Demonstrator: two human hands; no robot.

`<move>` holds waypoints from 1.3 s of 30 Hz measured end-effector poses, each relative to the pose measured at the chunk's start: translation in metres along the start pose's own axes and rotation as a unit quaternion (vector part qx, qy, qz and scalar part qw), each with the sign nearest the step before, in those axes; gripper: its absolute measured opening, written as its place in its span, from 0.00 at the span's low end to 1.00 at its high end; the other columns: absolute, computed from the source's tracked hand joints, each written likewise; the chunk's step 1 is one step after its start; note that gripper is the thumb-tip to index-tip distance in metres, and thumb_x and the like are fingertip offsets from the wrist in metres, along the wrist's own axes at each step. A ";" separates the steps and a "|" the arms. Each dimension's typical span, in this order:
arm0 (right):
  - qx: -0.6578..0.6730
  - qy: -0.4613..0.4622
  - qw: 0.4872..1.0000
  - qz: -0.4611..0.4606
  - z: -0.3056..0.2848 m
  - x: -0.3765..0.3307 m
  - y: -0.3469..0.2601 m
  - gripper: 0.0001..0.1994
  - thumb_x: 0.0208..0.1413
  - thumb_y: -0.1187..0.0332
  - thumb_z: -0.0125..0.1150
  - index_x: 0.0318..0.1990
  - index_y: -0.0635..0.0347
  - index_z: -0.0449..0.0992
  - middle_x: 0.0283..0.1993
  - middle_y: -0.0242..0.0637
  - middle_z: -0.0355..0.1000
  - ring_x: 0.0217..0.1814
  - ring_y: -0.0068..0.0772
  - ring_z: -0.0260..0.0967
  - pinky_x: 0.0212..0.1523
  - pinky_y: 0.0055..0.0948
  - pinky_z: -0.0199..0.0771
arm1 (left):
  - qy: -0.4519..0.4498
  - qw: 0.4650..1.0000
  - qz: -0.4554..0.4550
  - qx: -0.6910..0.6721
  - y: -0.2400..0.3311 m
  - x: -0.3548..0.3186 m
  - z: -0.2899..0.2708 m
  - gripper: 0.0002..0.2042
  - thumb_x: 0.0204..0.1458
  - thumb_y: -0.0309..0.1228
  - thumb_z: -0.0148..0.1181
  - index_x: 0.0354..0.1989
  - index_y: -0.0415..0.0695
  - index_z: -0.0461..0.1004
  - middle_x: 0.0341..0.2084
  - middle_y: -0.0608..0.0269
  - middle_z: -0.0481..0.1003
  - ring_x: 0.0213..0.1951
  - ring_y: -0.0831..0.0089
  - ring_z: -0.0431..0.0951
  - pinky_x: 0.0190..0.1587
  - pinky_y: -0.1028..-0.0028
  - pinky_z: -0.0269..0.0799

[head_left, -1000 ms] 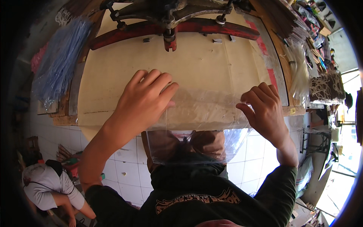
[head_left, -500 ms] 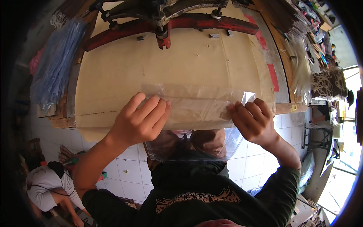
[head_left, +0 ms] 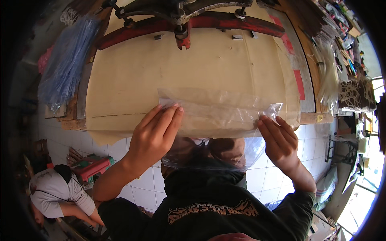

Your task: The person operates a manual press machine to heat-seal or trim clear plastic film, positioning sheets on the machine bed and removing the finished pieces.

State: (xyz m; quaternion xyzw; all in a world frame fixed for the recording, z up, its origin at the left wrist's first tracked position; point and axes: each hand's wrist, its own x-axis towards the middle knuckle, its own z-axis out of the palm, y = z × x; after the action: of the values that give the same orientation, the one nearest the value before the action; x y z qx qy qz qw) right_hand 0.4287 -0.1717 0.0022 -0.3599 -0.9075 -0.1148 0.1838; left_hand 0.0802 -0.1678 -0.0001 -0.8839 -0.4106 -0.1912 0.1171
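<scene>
A clear plastic sheet (head_left: pixel 217 116) lies folded over at the near edge of the paper-covered table, part of it hanging down in front of my lap. My left hand (head_left: pixel 155 130) is at the sheet's left end, its fingers pressed together on the folded edge; the thumb is hidden. At the right end my right hand (head_left: pixel 280 140) holds the same edge with bent fingertips, its thumb also out of sight. A corner of the plastic stands up, shiny, just beyond the right fingertips.
A red curved metal bar (head_left: pixel 237 22) on a dark frame spans the far side of the brown paper (head_left: pixel 193 64). Bluish plastic strips (head_left: pixel 68 64) hang at the left, pale strips (head_left: pixel 327 72) at the right. Someone in pale clothes (head_left: pixel 52 190) bends at lower left, near a red-green stool (head_left: pixel 94 166).
Both hands have straightened their fingers along the plastic's edge, and the sheet's right corner now lifts more. The whole view has shifted slightly. The other person's arm has moved.
</scene>
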 end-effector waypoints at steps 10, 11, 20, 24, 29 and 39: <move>0.070 0.061 0.995 0.031 -0.004 0.008 0.012 0.25 0.35 0.85 0.63 0.49 0.76 0.78 0.40 0.47 0.74 0.38 0.45 0.78 0.43 0.39 0.83 | 0.065 0.998 -0.026 0.005 -0.001 0.006 0.008 0.19 0.47 0.14 0.65 0.51 0.33 0.79 0.37 0.55 0.75 0.34 0.65 0.81 0.37 0.67 0.83; 0.066 0.066 0.995 0.038 -0.003 0.007 0.012 0.26 0.35 0.85 0.63 0.49 0.76 0.77 0.39 0.46 0.73 0.38 0.44 0.78 0.41 0.38 0.83 | 0.089 0.996 -0.023 0.004 -0.002 0.009 0.010 0.20 0.46 0.13 0.65 0.50 0.35 0.80 0.39 0.55 0.74 0.32 0.67 0.80 0.30 0.70 0.80; 0.061 0.071 0.988 0.119 -0.006 0.017 0.011 0.20 0.45 0.86 0.64 0.50 0.74 0.78 0.38 0.43 0.70 0.28 0.34 0.75 0.28 0.32 0.78 | 0.109 0.987 -0.118 -0.014 0.005 0.020 0.013 0.13 0.48 0.14 0.68 0.43 0.36 0.82 0.39 0.56 0.75 0.26 0.70 0.80 0.23 0.73 0.76; 0.047 0.083 0.988 0.120 0.001 0.015 0.010 0.24 0.41 0.85 0.63 0.51 0.73 0.78 0.39 0.44 0.70 0.28 0.37 0.75 0.28 0.31 0.78 | 0.122 0.979 -0.154 -0.054 0.006 0.020 0.011 0.12 0.49 0.16 0.69 0.43 0.38 0.82 0.35 0.58 0.76 0.27 0.69 0.81 0.24 0.72 0.76; 0.012 0.162 0.983 0.084 0.018 -0.009 0.006 0.25 0.36 0.85 0.62 0.49 0.71 0.81 0.42 0.45 0.70 0.35 0.39 0.75 0.31 0.32 0.78 | 0.138 0.976 -0.157 -0.062 0.007 0.021 0.013 0.11 0.50 0.18 0.70 0.43 0.38 0.82 0.32 0.59 0.77 0.27 0.69 0.82 0.26 0.71 0.77; -0.101 0.039 0.986 0.127 0.001 0.005 0.004 0.29 0.41 0.73 0.64 0.58 0.53 0.79 0.58 0.40 0.70 0.52 0.40 0.66 0.53 0.39 0.67 | 0.172 0.977 -0.117 -0.041 0.005 0.012 0.025 0.14 0.46 0.13 0.71 0.43 0.36 0.83 0.34 0.55 0.76 0.30 0.66 0.81 0.28 0.71 0.77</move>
State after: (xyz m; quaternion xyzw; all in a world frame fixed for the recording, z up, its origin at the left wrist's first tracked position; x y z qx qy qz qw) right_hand 0.4284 -0.1656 0.0038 -0.4839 -0.8303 -0.1958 0.1950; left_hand 0.0976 -0.1535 -0.0177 -0.7877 -0.4768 -0.3690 0.1266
